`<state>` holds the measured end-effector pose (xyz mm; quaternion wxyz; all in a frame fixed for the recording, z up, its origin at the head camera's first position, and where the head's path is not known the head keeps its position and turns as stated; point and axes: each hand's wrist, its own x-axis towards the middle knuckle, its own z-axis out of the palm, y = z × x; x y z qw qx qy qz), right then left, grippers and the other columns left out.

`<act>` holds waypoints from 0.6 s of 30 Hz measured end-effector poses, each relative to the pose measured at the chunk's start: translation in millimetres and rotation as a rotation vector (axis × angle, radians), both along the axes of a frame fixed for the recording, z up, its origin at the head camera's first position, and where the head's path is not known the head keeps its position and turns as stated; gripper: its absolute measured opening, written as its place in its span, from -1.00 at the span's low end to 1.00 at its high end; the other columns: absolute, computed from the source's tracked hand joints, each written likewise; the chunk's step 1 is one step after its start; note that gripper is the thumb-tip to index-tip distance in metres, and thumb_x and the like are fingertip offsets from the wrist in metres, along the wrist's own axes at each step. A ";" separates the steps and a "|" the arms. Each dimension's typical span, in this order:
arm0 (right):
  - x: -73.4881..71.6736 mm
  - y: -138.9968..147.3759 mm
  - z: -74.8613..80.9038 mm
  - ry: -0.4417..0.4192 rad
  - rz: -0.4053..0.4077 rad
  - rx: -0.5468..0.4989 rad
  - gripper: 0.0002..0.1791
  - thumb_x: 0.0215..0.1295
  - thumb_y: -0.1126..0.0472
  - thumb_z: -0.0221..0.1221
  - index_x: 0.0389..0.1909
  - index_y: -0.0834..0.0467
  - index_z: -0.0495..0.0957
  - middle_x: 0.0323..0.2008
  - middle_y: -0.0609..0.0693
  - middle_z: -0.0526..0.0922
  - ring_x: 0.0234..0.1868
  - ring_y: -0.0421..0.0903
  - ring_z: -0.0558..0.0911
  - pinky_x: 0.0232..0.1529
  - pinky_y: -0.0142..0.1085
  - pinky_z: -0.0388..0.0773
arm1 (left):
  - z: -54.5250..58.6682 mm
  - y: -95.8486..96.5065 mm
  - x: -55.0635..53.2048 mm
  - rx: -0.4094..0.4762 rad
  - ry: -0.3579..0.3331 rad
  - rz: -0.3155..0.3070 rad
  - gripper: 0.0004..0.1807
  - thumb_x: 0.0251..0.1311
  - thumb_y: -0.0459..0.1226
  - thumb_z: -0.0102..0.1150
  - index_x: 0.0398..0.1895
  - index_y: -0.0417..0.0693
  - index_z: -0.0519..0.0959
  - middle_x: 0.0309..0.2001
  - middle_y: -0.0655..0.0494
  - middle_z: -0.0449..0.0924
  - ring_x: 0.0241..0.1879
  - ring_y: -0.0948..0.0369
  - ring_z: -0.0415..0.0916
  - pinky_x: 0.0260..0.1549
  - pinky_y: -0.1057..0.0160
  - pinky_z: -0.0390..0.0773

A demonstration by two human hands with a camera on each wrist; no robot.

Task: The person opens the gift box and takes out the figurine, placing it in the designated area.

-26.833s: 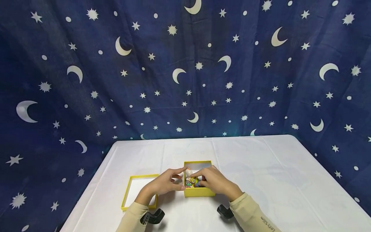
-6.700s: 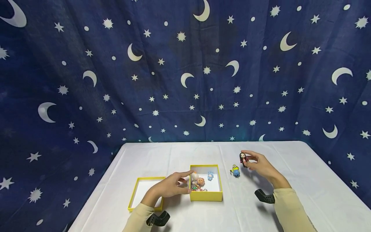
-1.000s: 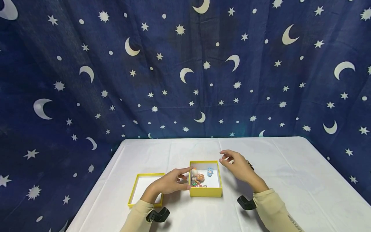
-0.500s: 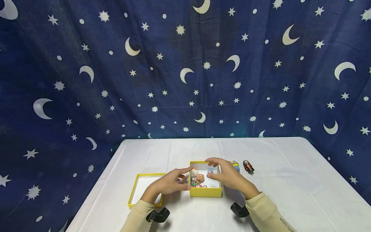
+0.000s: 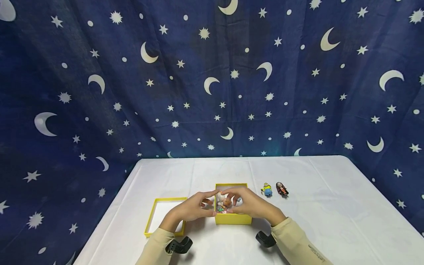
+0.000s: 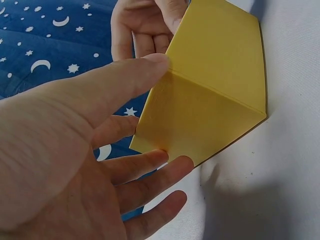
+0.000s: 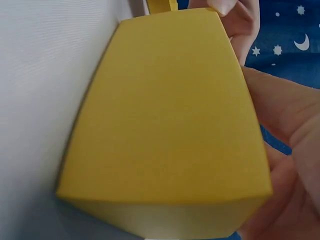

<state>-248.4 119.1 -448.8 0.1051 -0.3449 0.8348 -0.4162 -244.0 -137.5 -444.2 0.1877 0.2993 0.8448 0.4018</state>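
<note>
On the table stands an open yellow box with several small figurines inside. My left hand is at its left wall; in the left wrist view the thumb touches the corner and the straight fingers reach along the side. My right hand reaches over the right wall into the box, thumb and bent fingers around an orange-haired figurine; I cannot tell whether they pinch it. A blue figurine is mostly hidden behind that hand. The right wrist view shows mainly the box's outer wall.
A minion figurine and a dark-haired figurine in dark clothes lie to the right of the box. The yellow-rimmed box lid lies inside up at the left, partly behind the left forearm. A starry curtain hangs behind the table.
The minion has left the box, and the dark-haired figurine, earlier pinched in my right hand, lies beside it. My right hand has moved left into the box. The left hand stays.
</note>
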 end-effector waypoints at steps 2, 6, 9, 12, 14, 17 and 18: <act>-2.5 -3.2 1.1 -0.018 0.016 0.025 -0.40 0.21 0.33 0.38 0.30 0.24 0.50 -0.11 0.11 0.73 -0.18 -0.06 0.67 -0.15 -0.31 0.63 | 0.2 0.2 0.2 0.004 -0.008 0.004 -0.20 0.32 -0.22 0.29 0.57 -0.11 0.19 0.55 -0.07 0.22 0.30 -0.10 0.50 0.26 -0.16 0.49; -3.8 -8.1 4.0 -0.008 0.009 0.131 -0.41 0.20 0.38 0.37 0.29 0.25 0.51 -0.24 0.05 0.77 -0.35 -0.23 0.63 -0.29 -0.40 0.58 | 0.2 1.2 0.6 0.005 -0.023 0.004 -0.20 0.32 -0.20 0.30 0.57 -0.11 0.19 0.55 -0.04 0.22 0.31 -0.08 0.49 0.27 -0.15 0.48; -2.1 -11.4 5.4 0.020 -0.026 0.209 -0.39 0.17 0.42 0.38 0.29 0.24 0.52 -0.36 -0.02 0.76 -0.43 -0.30 0.58 -0.36 -0.42 0.54 | 0.5 1.6 0.3 0.010 -0.029 0.006 -0.20 0.31 -0.21 0.30 0.57 -0.10 0.19 0.55 -0.05 0.22 0.31 -0.09 0.48 0.28 -0.13 0.48; 0.1 -14.5 7.4 0.039 -0.057 0.262 -0.39 0.17 0.45 0.36 0.29 0.23 0.52 -0.39 -0.06 0.74 -0.43 -0.31 0.61 -0.36 -0.41 0.55 | 0.5 1.3 -0.3 0.020 -0.030 0.011 -0.21 0.31 -0.23 0.29 0.56 -0.12 0.20 0.54 -0.09 0.24 0.30 -0.11 0.48 0.28 -0.13 0.49; 1.1 -16.2 8.2 0.066 -0.068 0.294 -0.39 0.15 0.45 0.37 0.27 0.22 0.53 -0.39 -0.06 0.74 -0.42 -0.31 0.63 -0.34 -0.39 0.57 | 0.4 1.0 -0.6 0.026 -0.033 0.013 -0.21 0.31 -0.24 0.30 0.56 -0.12 0.21 0.54 -0.10 0.24 0.30 -0.12 0.48 0.29 -0.13 0.49; 2.2 -17.6 9.2 0.105 -0.078 0.337 -0.39 0.12 0.45 0.40 0.26 0.21 0.55 -0.41 -0.05 0.75 -0.43 -0.28 0.64 -0.33 -0.36 0.58 | -0.2 0.8 -0.9 0.030 -0.039 0.017 -0.21 0.30 -0.24 0.30 0.56 -0.12 0.21 0.54 -0.10 0.24 0.30 -0.12 0.49 0.29 -0.14 0.49; 2.6 -17.7 9.5 0.116 -0.082 0.350 -0.38 0.11 0.45 0.41 0.25 0.21 0.55 -0.42 -0.05 0.75 -0.43 -0.28 0.65 -0.32 -0.35 0.59 | -0.4 0.9 -1.0 0.031 -0.042 0.016 -0.21 0.30 -0.24 0.30 0.56 -0.12 0.21 0.54 -0.09 0.24 0.30 -0.11 0.49 0.29 -0.14 0.49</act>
